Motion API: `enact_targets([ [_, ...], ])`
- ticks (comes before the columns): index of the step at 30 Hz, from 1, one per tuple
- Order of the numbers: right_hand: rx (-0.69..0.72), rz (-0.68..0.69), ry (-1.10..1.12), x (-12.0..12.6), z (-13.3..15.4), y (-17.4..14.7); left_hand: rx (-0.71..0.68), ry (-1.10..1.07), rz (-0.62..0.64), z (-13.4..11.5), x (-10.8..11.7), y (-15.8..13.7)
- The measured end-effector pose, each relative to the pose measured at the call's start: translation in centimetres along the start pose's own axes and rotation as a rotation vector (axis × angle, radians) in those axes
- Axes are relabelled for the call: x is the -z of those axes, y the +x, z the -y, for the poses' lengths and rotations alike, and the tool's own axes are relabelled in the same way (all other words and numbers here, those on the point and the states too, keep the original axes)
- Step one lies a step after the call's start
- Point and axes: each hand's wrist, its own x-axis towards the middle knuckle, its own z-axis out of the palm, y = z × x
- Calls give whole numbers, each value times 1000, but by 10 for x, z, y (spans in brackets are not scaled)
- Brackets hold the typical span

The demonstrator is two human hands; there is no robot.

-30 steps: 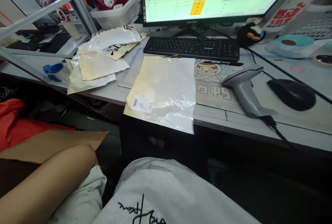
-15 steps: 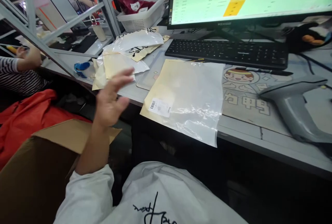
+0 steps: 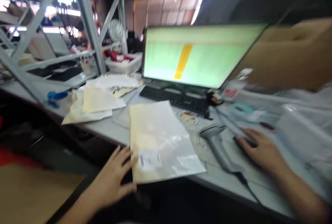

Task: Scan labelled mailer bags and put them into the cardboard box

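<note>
Envelope point(image 3: 159, 132), white and cream with a glossy surface, lies flat on the desk point(image 3: 261, 179) in front of a person seen from their own viewpoint. Its near left corner juts past the desk's front edge, and a small white label point(image 3: 149, 161) sits near that corner, too blurred to read. The left hand point(image 3: 111, 179) is at the envelope's left side, fingers spread and released, gripping nothing. The fingertips reach that edge; whether they press on it or only hover beside it, I cannot tell. The thumb points toward the near corner, apart from the index finger. The right hand point(image 3: 264, 151) is over a black mouse point(image 3: 252, 143), its fingers curved around it in a grasp. Between the two hands, a grey scanner point(image 3: 220, 151) lies on the desk, touched by neither. Behind the envelope are a black keyboard point(image 3: 178, 99) and a lit screen point(image 3: 207, 58) with a yellow strip; its writing is blurred. More envelopes point(image 3: 102, 99) lie in a loose pile to the left.

The step in hand appears to be mouse work, with the left hand ready at the envelope. Lifting the envelope would call for sliding the thumb under the overhanging corner and pinching; working the screen would call for a steady right hand.
</note>
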Motion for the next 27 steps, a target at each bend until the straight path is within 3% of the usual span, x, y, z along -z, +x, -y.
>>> enact_targets([
  [3,-45,-96,6,22,-18,26,-311,-30,-16,-2,-23,21],
  [5,-70,-127,25,21,-19,28,-395,-61,3,-6,-17,48],
  [9,-78,-128,78,11,-20,9,-253,-136,169,-18,7,104],
  [12,-68,-109,97,9,-26,-5,-220,-161,238,-21,-10,128],
  [18,-26,-174,118,9,-27,-15,-37,-117,95,-42,-65,130],
  [27,-26,-179,71,-2,-21,0,90,-63,18,-69,-75,133],
])
